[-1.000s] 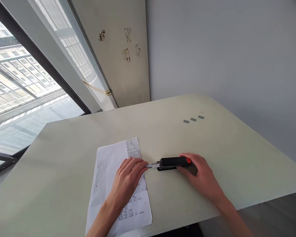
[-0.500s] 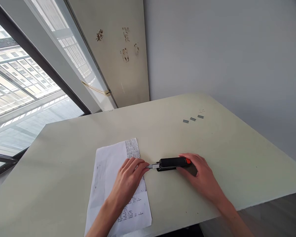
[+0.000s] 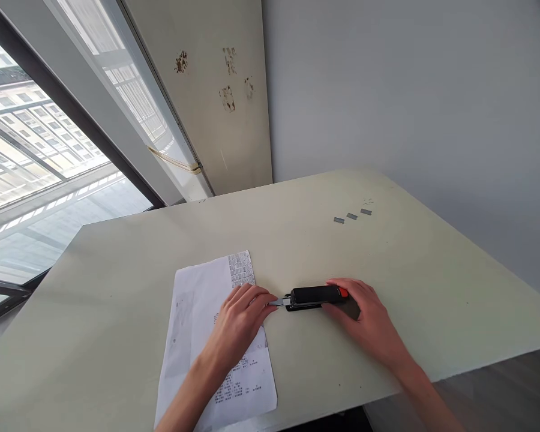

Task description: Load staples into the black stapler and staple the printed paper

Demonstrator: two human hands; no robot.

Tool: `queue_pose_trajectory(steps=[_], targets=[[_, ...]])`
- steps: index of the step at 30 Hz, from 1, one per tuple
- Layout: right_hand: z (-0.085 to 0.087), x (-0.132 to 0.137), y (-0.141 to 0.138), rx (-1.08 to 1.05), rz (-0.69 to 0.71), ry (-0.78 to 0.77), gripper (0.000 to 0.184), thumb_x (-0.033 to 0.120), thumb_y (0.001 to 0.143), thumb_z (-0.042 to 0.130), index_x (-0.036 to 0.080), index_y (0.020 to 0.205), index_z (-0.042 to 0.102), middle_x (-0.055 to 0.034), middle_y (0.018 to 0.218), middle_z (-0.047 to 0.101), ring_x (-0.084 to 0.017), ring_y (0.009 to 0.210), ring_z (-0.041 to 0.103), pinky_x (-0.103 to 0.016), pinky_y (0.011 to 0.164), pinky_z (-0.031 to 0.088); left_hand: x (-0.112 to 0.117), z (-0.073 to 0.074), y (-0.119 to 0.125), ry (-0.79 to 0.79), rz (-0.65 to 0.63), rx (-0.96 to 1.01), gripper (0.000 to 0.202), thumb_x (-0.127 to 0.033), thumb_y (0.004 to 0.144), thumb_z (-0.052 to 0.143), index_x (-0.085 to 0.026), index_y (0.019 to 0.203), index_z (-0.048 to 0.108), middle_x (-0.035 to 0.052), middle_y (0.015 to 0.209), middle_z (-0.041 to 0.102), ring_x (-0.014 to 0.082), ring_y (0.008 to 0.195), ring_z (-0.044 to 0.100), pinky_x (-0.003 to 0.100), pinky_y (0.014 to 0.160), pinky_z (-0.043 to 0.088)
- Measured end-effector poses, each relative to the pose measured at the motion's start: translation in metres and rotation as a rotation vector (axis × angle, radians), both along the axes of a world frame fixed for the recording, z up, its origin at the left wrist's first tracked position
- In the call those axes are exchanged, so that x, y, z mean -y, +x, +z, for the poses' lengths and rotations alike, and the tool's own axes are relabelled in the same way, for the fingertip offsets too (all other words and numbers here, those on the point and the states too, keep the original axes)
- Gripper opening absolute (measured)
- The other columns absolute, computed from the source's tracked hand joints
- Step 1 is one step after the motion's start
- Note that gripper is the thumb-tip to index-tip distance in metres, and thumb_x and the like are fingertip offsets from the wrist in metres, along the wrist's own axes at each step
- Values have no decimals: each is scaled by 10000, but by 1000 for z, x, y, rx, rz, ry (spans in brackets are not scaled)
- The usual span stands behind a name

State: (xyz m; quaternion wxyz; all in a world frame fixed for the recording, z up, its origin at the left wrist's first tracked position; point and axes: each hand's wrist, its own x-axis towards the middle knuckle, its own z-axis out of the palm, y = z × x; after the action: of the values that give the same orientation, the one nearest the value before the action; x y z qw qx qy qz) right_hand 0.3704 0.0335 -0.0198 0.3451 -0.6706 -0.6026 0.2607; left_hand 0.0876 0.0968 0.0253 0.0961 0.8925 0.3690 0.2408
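A black stapler (image 3: 315, 295) with a red piece at its right end lies on the table. My right hand (image 3: 364, 318) grips that end, thumb on the near side and fingers over the far side. From the stapler's left end juts a short silver metal tray (image 3: 286, 302). My left hand (image 3: 245, 315) is closed in a pinch on the tray's outer end; its fingertips hide the tip. Under my left hand and forearm is a white printed sheet of paper (image 3: 200, 300), partly covered by them.
Three grey strips that look like staples (image 3: 351, 216) lie in a slanting row toward the back right of the pale table (image 3: 130, 288). A grey wall (image 3: 409, 90) rises behind. Windows (image 3: 31, 132) and a stained cream panel (image 3: 202, 138) stand at the back left.
My left hand has moved slightly right, toward the stapler, and less of the silver tray shows between them. My right hand and the stapler stay nearly still.
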Motion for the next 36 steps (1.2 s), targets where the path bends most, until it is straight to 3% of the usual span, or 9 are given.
queue_pose_trajectory(steps=[8,15,20,25,30,33,36], targets=[[-2,-1,0,17,0,14,344,548,970,647,396,1278,645,-21,1326,693,-321,1283,566,-528,1021,520,1,-1,-5,41,-8,7,149,-212,1069,571,-233,1149,695,39,1041,725,192,891,642,350,775,538],[-1,0,1,29,-1,17,346,551,973,637,393,1281,648,-23,1338,691,-319,1284,583,-526,1020,534,1,5,2,61,-18,-61,184,-221,1087,523,-233,1107,706,44,1012,728,197,873,663,361,768,546],[-3,0,2,41,1,36,358,569,969,636,381,1274,654,-34,1320,700,-326,1266,597,-545,1033,525,0,1,1,-24,-7,-49,198,-262,1092,520,-247,1135,712,47,1051,730,204,907,673,373,796,557],[-4,-1,1,33,13,42,355,566,974,634,384,1278,646,-33,1318,697,-326,1260,593,-557,1034,518,-10,-1,-17,-191,-2,9,197,-369,1050,605,-273,1154,743,35,1072,750,219,967,680,381,855,571],[-3,-1,3,38,39,63,351,547,973,645,379,1282,641,-34,1313,699,-321,1254,590,-555,1048,499,-24,2,-28,-385,-148,72,161,-391,1001,687,-279,1023,801,9,968,782,207,920,674,350,828,565],[0,-2,5,36,84,66,322,549,959,666,372,1228,663,-29,1284,713,-319,1248,595,-531,1035,507,-30,2,-21,-448,-253,87,217,-461,964,718,-275,912,817,1,840,781,198,822,668,356,814,557],[6,-3,5,30,146,56,266,547,959,668,361,1150,676,-18,1218,734,-304,1189,625,-505,1016,515,-36,0,-7,-450,-335,113,263,-514,956,702,-285,906,820,10,842,790,201,824,683,377,847,558]])
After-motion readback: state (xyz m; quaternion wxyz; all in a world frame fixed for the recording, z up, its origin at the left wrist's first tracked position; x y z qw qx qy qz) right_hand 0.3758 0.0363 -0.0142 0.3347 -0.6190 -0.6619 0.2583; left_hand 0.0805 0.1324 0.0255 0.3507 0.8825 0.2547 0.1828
